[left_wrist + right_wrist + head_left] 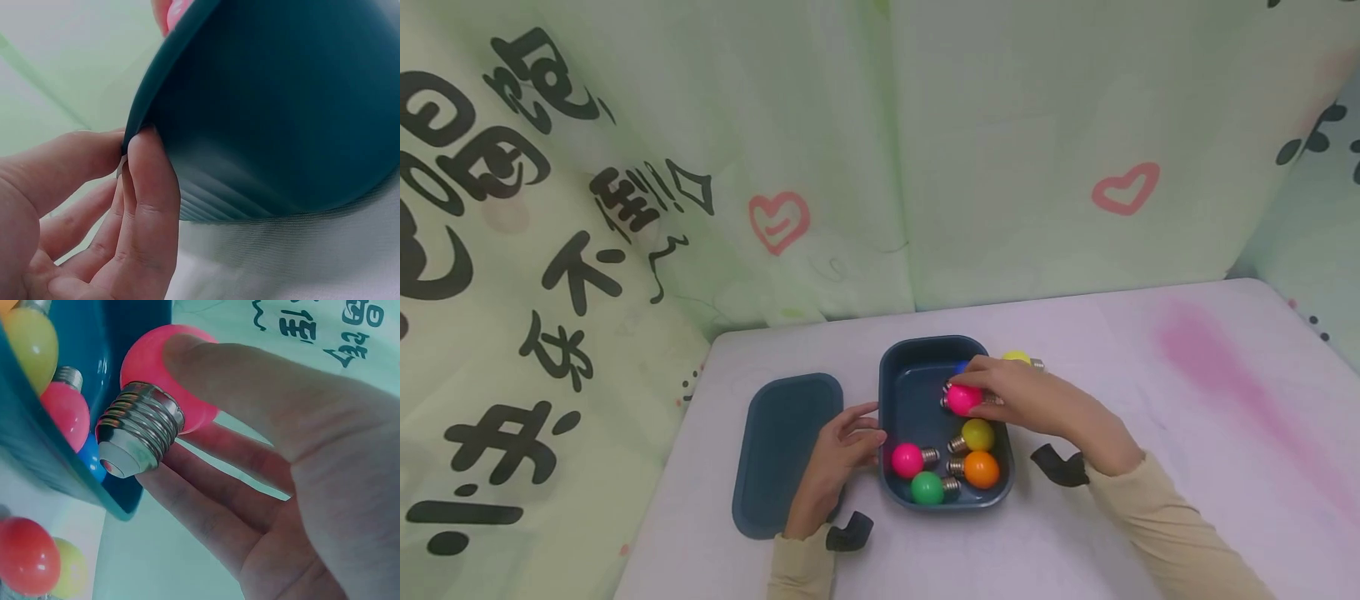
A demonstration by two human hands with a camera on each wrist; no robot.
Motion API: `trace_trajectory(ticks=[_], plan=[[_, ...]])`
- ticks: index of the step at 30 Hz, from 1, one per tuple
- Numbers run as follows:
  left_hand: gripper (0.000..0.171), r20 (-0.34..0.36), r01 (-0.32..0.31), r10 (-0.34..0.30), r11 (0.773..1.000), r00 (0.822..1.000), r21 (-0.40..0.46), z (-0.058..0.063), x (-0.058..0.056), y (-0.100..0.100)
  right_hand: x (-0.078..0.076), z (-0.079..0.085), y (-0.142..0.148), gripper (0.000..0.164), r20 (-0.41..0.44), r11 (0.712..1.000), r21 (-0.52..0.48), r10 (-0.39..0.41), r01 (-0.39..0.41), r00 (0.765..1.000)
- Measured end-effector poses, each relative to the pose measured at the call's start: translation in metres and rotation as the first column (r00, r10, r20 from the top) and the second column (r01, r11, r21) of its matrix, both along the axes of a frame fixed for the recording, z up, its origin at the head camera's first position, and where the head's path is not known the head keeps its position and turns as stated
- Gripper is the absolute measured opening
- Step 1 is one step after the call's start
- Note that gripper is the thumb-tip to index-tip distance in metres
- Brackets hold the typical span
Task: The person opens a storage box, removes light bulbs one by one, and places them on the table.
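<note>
My left hand [841, 448] pinches the left rim of a dark blue rounded container [917, 375] between thumb and finger. Over its back right part, my right hand [1026, 396] holds a pink light bulb [159, 353] by the round part, its metal screw base towards the wrist camera. Inside the container lie another pink bulb [906, 460], a green bulb [927, 488], an orange bulb [982, 470] and a yellow bulb [978, 435]. A blue bulb [92, 456] and a further pink bulb [67, 415] lie near the right hand, partly hidden in the head view.
Left of the container lies a flat dark blue lid-like piece [786, 450], partly behind the left hand. Outside the container's back right corner are a yellow bulb [1017, 357] and a red bulb [28, 556]. A printed curtain [1000, 167] hangs behind the white table [1150, 400].
</note>
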State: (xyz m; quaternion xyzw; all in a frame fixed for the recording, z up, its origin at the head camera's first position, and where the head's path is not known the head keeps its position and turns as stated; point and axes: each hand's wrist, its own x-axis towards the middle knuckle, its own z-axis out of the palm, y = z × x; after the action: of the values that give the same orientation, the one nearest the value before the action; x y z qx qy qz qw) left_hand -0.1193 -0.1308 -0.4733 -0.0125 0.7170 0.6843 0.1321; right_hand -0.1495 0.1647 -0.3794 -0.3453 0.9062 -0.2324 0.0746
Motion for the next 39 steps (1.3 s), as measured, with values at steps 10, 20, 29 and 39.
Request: trace_trajectory(ticks=[10,20,29,39], plan=[[0.052,0.002,0.007,-0.007,1.0,1.0,-0.02,-0.003,-0.001,-0.001,0.006,0.001,0.015,0.042,-0.025,0.999,-0.01,-0.032,0.032,0.999],[0.053,0.012,0.0,0.0,1.0,1.0,-0.031,-0.002,-0.001,-0.001,0.008,0.0,0.032,0.041,-0.051,0.997,0.013,-0.072,0.073,0.996],[0.051,0.01,-0.008,0.009,1.0,1.0,-0.029,0.002,0.0,0.0,0.01,-0.003,0.045,0.042,-0.088,0.996,0.037,-0.079,0.083,0.993],[0.053,0.005,-0.005,0.005,0.999,1.0,-0.032,0.002,0.001,0.001,0.012,-0.008,0.053,0.05,-0.075,0.992,0.062,-0.108,0.112,0.991]])
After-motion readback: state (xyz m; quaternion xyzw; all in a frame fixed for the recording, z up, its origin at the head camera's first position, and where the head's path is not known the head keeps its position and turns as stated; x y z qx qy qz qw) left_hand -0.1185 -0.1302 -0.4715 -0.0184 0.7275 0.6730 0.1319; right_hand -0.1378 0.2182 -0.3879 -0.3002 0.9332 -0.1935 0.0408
